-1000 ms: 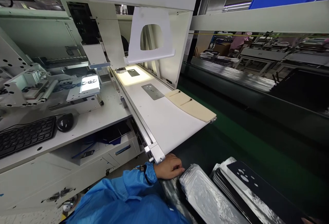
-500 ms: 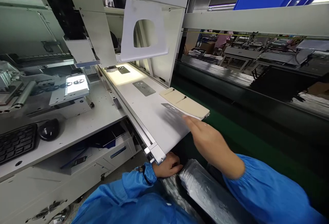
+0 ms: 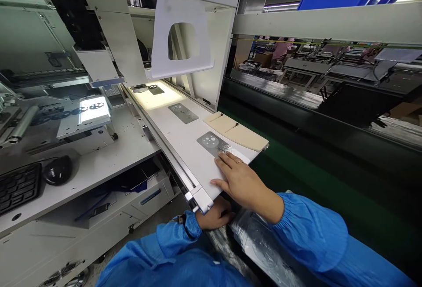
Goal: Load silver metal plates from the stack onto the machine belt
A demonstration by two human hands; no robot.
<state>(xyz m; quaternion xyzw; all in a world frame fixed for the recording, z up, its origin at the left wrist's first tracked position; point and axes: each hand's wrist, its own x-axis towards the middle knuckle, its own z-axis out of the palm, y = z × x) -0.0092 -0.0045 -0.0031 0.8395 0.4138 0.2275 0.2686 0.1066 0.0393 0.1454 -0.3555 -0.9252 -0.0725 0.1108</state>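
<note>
My right hand [image 3: 242, 181] lies flat, fingers stretched, on a thin grey plate with round holes [image 3: 212, 143] that rests on the white conveyor belt [image 3: 184, 146]. My left hand [image 3: 213, 219] sits below the belt's near end, fingers curled against a foil-wrapped stack [image 3: 260, 252]; what it holds, if anything, is hidden. Two more grey plates lie farther up the belt: one at mid-belt [image 3: 183, 113] and one under the machine's light [image 3: 155, 89]. Both my sleeves are blue.
A beige pad [image 3: 237, 131] lies on the belt's right edge. A white hood with a cut-out [image 3: 181, 41] hangs over the belt. Left are a lit fixture [image 3: 94, 107], a black mouse [image 3: 57, 170] and keyboard [image 3: 18, 188]. A green conveyor [image 3: 313, 177] runs on the right.
My right hand came in from the right, laid a grey holed plate on the belt and now presses flat on it. The left hand stayed below the belt end. The view shifted slightly.
</note>
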